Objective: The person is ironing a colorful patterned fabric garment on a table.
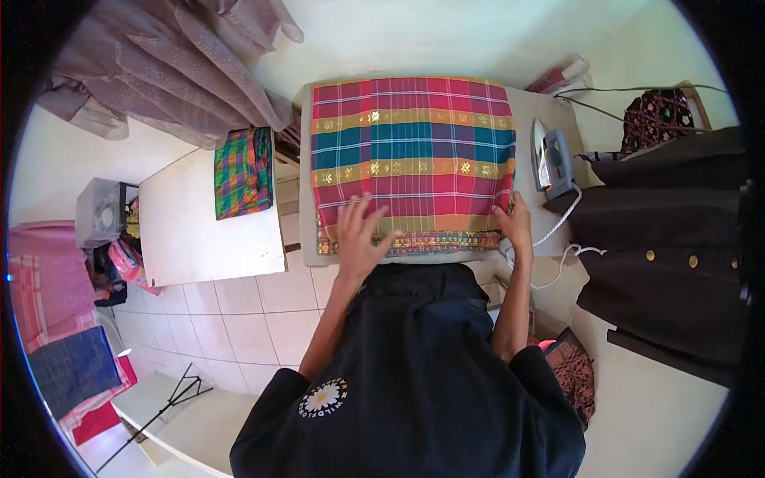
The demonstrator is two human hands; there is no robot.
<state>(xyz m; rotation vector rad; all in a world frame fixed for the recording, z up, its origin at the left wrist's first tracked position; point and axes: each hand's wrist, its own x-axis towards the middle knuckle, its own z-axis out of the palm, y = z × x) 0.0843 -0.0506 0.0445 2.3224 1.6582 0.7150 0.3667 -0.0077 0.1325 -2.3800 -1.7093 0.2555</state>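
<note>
A plaid cloth (412, 152) in red, teal and ochre, with gold motifs, lies folded flat on a pale ironing board (308, 179). Over its near left corner, my left hand (361, 236) has its fingers spread and grips nothing. My right hand (516, 224) is at the near right edge, its thumb on top and its fingers along the side, with the cloth's edge between them. Patterned layers (418, 242) with gold figures show under the near edge. To the right, a grey clothes iron (556, 161) rests with its shiny soleplate facing left.
The iron's white cord (562, 221) loops near my right forearm. A dark buttoned garment (657, 239) hangs at right. Left of the board, a green checked folded cloth (244, 173) lies on a white table (209, 245). Mauve curtains (197, 66) hang at upper left.
</note>
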